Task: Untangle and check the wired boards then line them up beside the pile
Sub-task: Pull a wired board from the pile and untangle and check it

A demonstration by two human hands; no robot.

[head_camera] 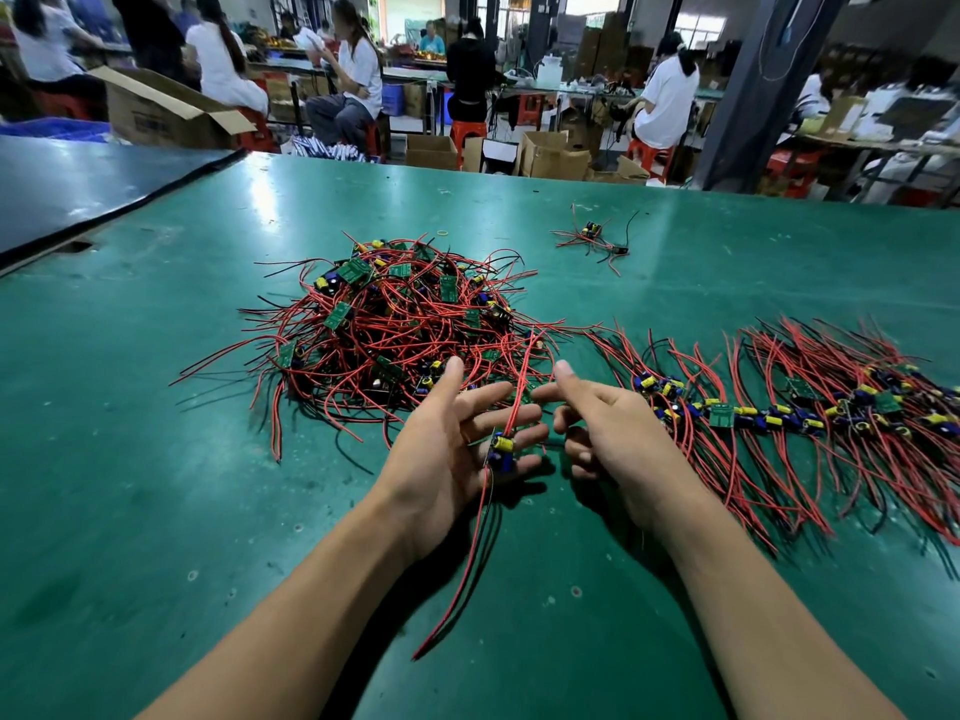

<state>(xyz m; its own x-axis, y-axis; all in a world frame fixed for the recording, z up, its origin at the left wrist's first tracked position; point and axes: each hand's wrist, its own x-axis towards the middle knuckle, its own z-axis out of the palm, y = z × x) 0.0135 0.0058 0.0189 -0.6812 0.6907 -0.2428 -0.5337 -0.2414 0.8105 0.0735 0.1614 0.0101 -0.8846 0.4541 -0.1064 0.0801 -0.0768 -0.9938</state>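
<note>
A tangled pile (395, 324) of small green boards with red and black wires lies on the green table (156, 485). To its right, a row of lined-up boards (779, 407) stretches to the table's right side, wires fanned out. My left hand (441, 449) is held in front of the pile with fingers stretched, and one wired board (501, 452) with a yellow and blue capacitor rests on them. Its red and black wires hang down toward me. My right hand (618, 433) is close beside, thumb up, index finger reaching to the left fingers, other fingers curled; any wire inside is hidden.
A small separate cluster of wired boards (592, 236) lies further back on the table. A dark mat (78, 184) covers the adjoining table at the left. Beyond the far edge are cardboard boxes (553, 155), red stools and seated people at benches.
</note>
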